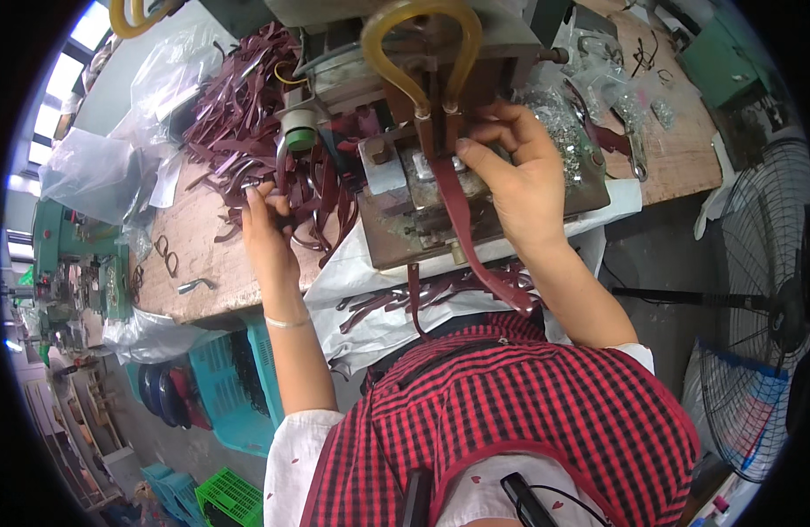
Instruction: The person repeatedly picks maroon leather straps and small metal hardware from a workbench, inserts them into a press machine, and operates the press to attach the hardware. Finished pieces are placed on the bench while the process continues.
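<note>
A maroon strap (455, 204) runs from under the head of a bench press (436, 132) down toward my lap. My right hand (524, 171) is at the press head, its thumb against the strap's upper end beside a small silvery part; some of its fingertips are hidden. To the left, my left hand (269, 228) hovers at the edge of a heap of maroon straps (247, 97) with metal fittings. Its fingers are curled together, with a small shiny bit at the tips that I cannot make out. A green button (301, 138) on the machine is beyond this hand.
More straps (423, 294) lie on white cloth along the front edge. Clear bags and small metal parts (554, 132) sit right of the press. A caged fan (765, 307) stands at the right; teal crates (234, 386) are on the floor at left. A yellow hose (466, 44) loops above.
</note>
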Action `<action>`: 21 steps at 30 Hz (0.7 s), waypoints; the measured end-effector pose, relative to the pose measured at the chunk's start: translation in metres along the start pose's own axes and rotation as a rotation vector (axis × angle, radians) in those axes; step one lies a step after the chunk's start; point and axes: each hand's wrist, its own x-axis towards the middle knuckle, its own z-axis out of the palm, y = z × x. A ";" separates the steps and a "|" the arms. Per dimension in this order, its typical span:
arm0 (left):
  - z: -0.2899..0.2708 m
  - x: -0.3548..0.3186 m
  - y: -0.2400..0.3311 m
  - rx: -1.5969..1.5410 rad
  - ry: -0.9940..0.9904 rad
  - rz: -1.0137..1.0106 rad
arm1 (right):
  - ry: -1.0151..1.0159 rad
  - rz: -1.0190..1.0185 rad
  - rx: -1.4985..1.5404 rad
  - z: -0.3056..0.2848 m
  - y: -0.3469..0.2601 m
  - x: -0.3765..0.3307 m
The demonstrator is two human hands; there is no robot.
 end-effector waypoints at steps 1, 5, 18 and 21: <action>0.002 -0.004 0.008 -0.026 -0.013 -0.043 | 0.006 0.005 0.017 0.001 -0.002 0.001; 0.038 -0.045 0.082 -0.169 -0.107 0.083 | -0.026 0.102 0.138 0.010 -0.025 0.001; 0.145 -0.114 0.077 -0.495 -0.760 -0.903 | 0.156 -0.356 -1.248 -0.106 0.049 0.004; 0.151 -0.123 0.074 -0.652 -0.680 -0.953 | 0.198 -0.375 -1.186 -0.118 0.055 0.012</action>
